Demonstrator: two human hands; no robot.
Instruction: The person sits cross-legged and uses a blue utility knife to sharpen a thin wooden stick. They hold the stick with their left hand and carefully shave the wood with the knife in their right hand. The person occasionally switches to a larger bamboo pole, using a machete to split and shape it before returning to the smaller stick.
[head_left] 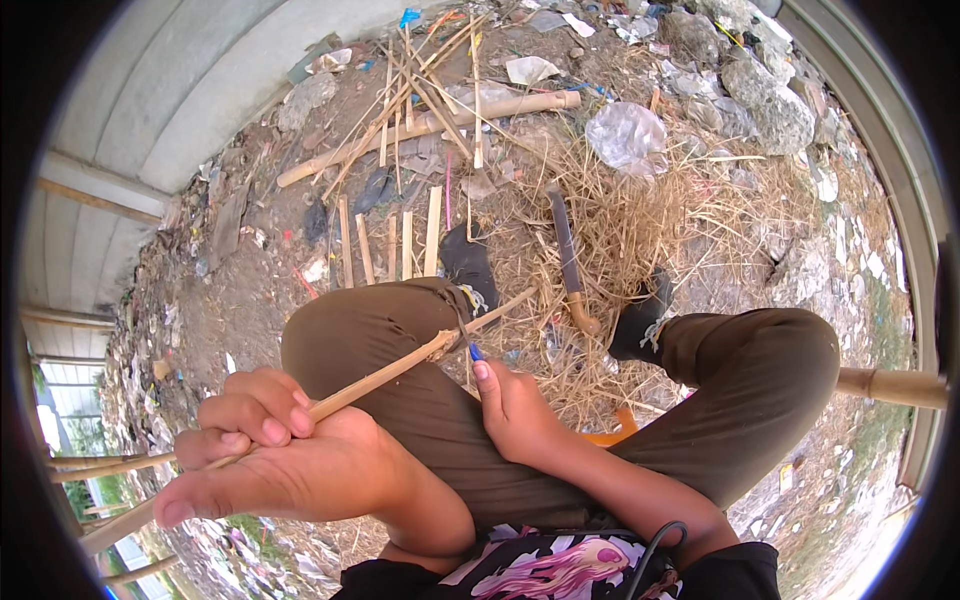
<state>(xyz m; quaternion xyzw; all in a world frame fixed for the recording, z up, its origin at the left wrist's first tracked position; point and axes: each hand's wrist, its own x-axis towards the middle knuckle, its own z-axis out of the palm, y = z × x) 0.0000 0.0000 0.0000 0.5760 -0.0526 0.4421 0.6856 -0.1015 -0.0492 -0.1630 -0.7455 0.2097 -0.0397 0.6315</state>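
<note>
My left hand (290, 445) is closed around a long bamboo strip (375, 378), which slants up to the right across my bent leg. The strip's far part passes a rough, frayed joint. My right hand (518, 408) grips a small knife (475, 351) by its blue handle, thumb along it. The dark blade, seen narrow, lies against the strip just beyond the joint. Most of the handle is hidden in my fist. Past my knees, a machete (567, 245) with a dark blade and wooden handle lies on straw between my shoes.
Several split bamboo pieces (433, 230) lie beyond my left knee. Farther off, a thick bamboo pole (430, 125) lies under a pile of thin strips (405, 85). Dry straw (640, 220), a clear plastic bag (626, 138), rocks (765, 100) and litter cover the ground. A pale wall (180, 80) stands left.
</note>
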